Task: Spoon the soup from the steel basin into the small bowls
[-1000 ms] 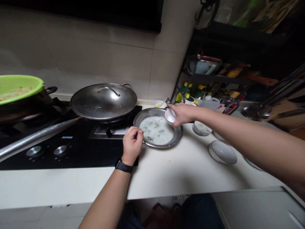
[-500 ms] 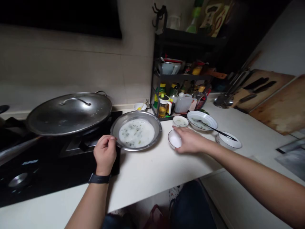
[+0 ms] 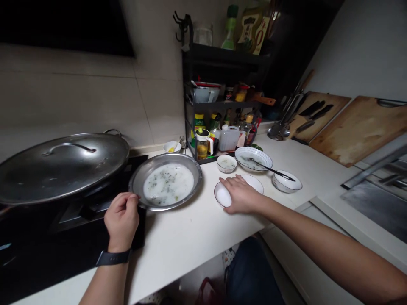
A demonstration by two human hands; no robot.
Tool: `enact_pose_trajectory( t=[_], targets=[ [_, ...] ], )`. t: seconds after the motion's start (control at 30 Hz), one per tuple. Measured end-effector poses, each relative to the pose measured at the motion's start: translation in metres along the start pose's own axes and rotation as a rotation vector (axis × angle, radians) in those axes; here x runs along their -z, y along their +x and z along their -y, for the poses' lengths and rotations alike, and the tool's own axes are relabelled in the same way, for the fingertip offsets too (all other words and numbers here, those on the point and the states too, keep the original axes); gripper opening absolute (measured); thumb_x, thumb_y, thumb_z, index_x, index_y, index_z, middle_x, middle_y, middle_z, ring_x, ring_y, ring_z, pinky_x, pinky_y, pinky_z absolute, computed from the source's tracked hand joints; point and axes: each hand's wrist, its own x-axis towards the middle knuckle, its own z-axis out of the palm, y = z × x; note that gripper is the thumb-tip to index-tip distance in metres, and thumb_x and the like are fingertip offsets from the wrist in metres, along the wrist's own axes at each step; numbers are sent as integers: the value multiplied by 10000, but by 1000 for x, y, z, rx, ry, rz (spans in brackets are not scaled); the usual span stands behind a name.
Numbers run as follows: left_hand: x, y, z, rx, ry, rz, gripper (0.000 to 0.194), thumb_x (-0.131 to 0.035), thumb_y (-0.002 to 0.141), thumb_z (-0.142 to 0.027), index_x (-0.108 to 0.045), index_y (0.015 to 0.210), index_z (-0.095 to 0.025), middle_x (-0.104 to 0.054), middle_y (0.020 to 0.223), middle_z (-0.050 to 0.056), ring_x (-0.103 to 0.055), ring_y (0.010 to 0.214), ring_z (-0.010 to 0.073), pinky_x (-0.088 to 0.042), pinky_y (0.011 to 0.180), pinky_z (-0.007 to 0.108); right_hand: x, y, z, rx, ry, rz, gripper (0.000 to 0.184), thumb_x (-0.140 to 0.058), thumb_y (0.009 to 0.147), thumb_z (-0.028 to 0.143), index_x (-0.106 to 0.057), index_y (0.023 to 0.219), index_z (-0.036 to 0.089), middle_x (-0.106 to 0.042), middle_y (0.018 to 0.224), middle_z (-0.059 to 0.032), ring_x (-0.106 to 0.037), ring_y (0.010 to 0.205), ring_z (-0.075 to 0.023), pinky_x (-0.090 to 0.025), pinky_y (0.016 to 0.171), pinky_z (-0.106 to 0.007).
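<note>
The metal basin (image 3: 137, 178), holding white liquid with green bits, stands by the hob (image 3: 34, 254); the left hand (image 3: 122, 218), fingers curled, seems to pinch its rim. Beyond, the wide bowl (image 3: 243, 151) holds similar liquid and a spoon (image 3: 280, 173). The right hand (image 3: 240, 195) spreads round the small bowl (image 3: 221, 194) at the counter (image 3: 190, 237) — placing or lifting it, I judge, which calls for a level grip. Its visible inside is white — contents unclear.

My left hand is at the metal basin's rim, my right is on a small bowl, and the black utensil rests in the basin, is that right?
Not quite: the black utensil rests in the striped dish, not the basin, as the head view shows. Your left hand is at the basin's rim and your right hand is on a small bowl.
</note>
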Motion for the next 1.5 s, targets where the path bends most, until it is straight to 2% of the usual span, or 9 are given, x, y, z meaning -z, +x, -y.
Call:
enact_pose_trajectory(
  t=[0.23, 0.43, 0.57, 0.73, 0.93, 1.03, 1.13, 1.27, 1.5],
  targets=[
    [-1, 0, 1, 5, -11, 2, 221, -600, 874, -280, -647, 679, -187, -651, 737, 19, -605, 713, 176, -462, 699, 307, 5, 4, -13, -42, -39, 15, 1165, -763, 638, 607, -374, 1592, 64, -541, 1481, -259, -476, 1398, -434, -199, 1242, -540],
    [-2, -1, 4, 9, -9, 22, 237, -597, 887, -296, -647, 683, -186, -651, 740, 22, -614, 724, 181, -465, 713, 312, 3, -2, -39, -83, -46, -10, 1109, -763, 647, 589, -414, 1564, 73, -557, 1476, -256, -512, 1369, -421, -231, 1228, -532],
    [-2, -1, 6, 12, 18, 27, 221, -609, 880, -299, -654, 696, -185, -664, 753, 23, -625, 734, 183, -478, 717, 311, 5, -6, -56, -122, -44, -12, 1097, -750, 661, 605, -416, 1567, 85, -559, 1486, -244, -522, 1362, -424, -306, 1187, -519],
    [-2, -1, 4, 4, 27, 22, 218, -602, 881, -283, -661, 694, -187, -656, 739, 17, -616, 711, 174, -479, 702, 303, 8, -8, -68, -184, -12, 20, 1147, -754, 660, 639, -399, 1576, 46, -511, 1531, -266, -521, 1373, -432, -379, 1147, -502],
    [0, -2, 4, -20, 7, -9, 211, -602, 884, -269, -654, 698, -184, -651, 745, 16, -612, 714, 171, -474, 703, 304, 17, -8, -71, -195, -35, 3, 1291, -771, 583, 778, -384, 1583, 60, -398, 1614, -265, -406, 1473, -443, -338, 1193, -508],
    [1, -2, 4, -27, -14, -25, 221, -601, 888, -270, -649, 691, -182, -648, 739, 15, -608, 707, 166, -473, 700, 300, 29, 14, -73, -185, -44, -99, 1190, -730, 641, 795, -419, 1556, 102, -474, 1565, -246, -479, 1410, -431, -384, 1150, -511],
    [1, -1, 2, -25, -12, -24, 244, -597, 893, -271, -633, 667, -184, -639, 724, 14, -603, 703, 164, -466, 688, 295, 40, 55, -79, -176, -108, -131, 1140, -743, 632, 788, -463, 1513, 122, -530, 1504, -252, -502, 1364, -436, -396, 1117, -526],
    [2, -1, 0, -12, -12, -32, 251, -592, 900, -269, -635, 668, -183, -640, 726, 11, -595, 697, 155, -462, 675, 283, 45, 109, -92, -213, -189, 36, 1239, -760, 574, 795, -420, 1540, 98, -466, 1554, -269, -396, 1454, -450, -293, 1182, -562],
    [2, -2, 2, -22, -14, -20, 264, -589, 926, -284, -649, 692, -178, -645, 750, 11, -596, 706, 148, -470, 681, 277, 35, 151, -106, -261, -206, 171, 1130, -752, 530, 806, -587, 1387, 88, -667, 1313, -268, -605, 1245, -468, -422, 1051, -573]
  ],
)
